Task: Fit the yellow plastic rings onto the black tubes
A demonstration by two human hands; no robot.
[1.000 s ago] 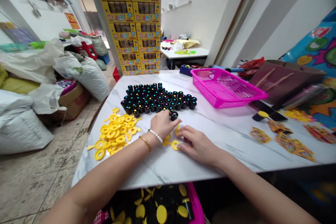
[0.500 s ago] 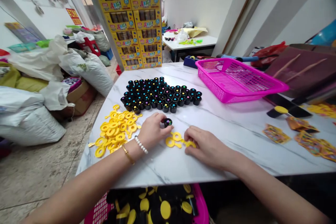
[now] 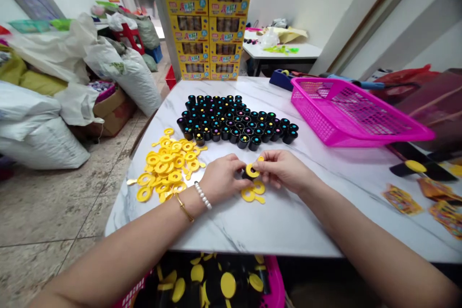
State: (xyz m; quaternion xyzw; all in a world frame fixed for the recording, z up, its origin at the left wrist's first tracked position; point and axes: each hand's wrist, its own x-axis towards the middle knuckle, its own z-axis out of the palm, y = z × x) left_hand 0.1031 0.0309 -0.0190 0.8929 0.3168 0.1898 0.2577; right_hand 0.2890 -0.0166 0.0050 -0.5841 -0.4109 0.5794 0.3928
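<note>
My left hand [image 3: 224, 177] pinches a small black cup [image 3: 247, 174] on the white marbled table [image 3: 202, 231]. A yellow ring [image 3: 251, 170] is over the top of that cup, held between the fingertips of my right hand [image 3: 283, 169]. Just below my fingers lie loose yellow rings with tabs [image 3: 248, 195]. Beyond my hands, black cups with coloured dots inside [image 3: 236, 125] stand in a tight group. A heap of yellow rings [image 3: 168, 163] spreads to the left of my left hand.
A pink basket [image 3: 361, 140] rests at the back right. Stacked yellow boxes [image 3: 209, 19] rise behind the cups. Below the near edge, another pink basket [image 3: 276, 281] holds black tubes with yellow lids. Orange packets [image 3: 402, 198] lie at right.
My right hand has lifted a yellow ring from the table and brought it onto the black cup in my left hand. The view has shifted, moving the tabletop things rightward.
</note>
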